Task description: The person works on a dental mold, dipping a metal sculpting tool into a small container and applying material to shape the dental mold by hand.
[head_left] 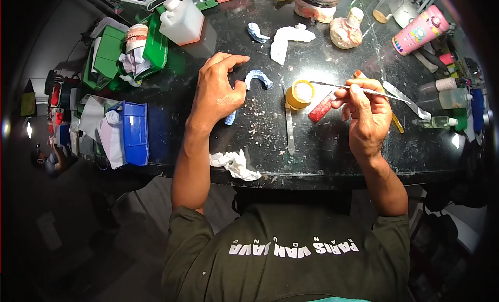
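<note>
The right hand (364,101) pinches a thin metal tool (332,84) between thumb and fingers, its tip at the rim of a yellow cup (294,103) set midway along the black table (338,153), back from the near edge. The left hand (219,88) has thumb and forefinger parted beside a pale blue arch (258,77), contact unclear. Crumpled tissue (236,164) lies at the near edge, a blue bin (136,133) toward the left end, dim floor (215,206) below.
</note>
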### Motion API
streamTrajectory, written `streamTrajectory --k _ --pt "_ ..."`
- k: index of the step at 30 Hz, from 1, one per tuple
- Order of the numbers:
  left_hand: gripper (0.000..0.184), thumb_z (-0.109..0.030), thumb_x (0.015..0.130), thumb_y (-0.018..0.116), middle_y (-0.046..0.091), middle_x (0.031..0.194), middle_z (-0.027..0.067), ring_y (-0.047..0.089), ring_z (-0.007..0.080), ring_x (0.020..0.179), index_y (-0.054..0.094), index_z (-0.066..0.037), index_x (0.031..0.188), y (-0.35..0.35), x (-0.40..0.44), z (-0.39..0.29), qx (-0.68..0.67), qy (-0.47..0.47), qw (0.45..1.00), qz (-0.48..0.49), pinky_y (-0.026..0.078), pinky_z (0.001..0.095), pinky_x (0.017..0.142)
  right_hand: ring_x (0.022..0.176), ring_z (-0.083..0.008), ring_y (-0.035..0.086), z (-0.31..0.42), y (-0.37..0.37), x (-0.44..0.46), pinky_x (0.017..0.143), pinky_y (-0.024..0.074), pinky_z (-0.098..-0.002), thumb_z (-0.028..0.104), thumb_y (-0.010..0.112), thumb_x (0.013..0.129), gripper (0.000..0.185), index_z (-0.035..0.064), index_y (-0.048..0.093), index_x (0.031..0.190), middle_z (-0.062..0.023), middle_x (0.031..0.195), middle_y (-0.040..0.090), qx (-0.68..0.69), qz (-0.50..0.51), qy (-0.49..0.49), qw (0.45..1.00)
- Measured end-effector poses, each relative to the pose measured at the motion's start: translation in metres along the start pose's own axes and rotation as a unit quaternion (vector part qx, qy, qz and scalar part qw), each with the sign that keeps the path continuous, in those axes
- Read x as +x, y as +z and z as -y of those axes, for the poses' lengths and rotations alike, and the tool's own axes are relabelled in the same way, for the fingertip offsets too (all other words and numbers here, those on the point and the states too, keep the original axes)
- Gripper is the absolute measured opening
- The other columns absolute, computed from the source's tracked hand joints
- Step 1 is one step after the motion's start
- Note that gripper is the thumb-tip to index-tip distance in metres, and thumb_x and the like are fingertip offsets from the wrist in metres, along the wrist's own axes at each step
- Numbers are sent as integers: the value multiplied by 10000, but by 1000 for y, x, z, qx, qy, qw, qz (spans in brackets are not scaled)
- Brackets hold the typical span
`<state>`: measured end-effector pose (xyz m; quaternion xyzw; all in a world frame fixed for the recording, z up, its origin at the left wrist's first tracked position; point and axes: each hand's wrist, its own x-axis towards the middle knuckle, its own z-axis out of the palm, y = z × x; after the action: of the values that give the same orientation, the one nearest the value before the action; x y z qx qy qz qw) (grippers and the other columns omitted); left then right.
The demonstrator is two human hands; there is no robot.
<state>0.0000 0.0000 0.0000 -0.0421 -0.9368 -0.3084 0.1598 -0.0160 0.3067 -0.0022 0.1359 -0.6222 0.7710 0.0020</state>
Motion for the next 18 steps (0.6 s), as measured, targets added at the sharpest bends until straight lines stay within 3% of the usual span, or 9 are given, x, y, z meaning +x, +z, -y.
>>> streamTrajectory --k 6,12,15,18 --pt "247 -74 865 804 744 913 86 665 134 746 818 -18 1105 9 -1 2 -45 -60 997 12 560 290 688 782 -173 745 1 2 -1 587 488 -213 91 598 1086 122 18 629 1179 -141 953 764 -7 14 -14 1000" --pt "241 -75 835 832 742 888 85 684 132 709 813 8 1061 10 -2 -5 -21 -101 993 49 567 282 688 792 -178 746 1 3 -2 590 493 -217 76 615 1074 121 7 621 1173 -147 947 763 -3 15 -21 1000" --pt "203 -66 828 834 737 870 81 684 111 698 795 16 1010 10 -2 -7 -22 -100 995 19 569 276 683 788 -176 751 4 5 -3 591 500 -221 71 627 1065 117 1 623 1159 -151 939 766 4 16 -22 1000" --pt "203 -49 865 819 745 894 71 682 86 736 761 19 1047 -2 0 -16 -64 -172 982 37 566 254 690 785 -176 761 6 7 -5 608 525 -236 56 653 1048 104 -6 633 1129 -157 928 774 21 16 -43 999"
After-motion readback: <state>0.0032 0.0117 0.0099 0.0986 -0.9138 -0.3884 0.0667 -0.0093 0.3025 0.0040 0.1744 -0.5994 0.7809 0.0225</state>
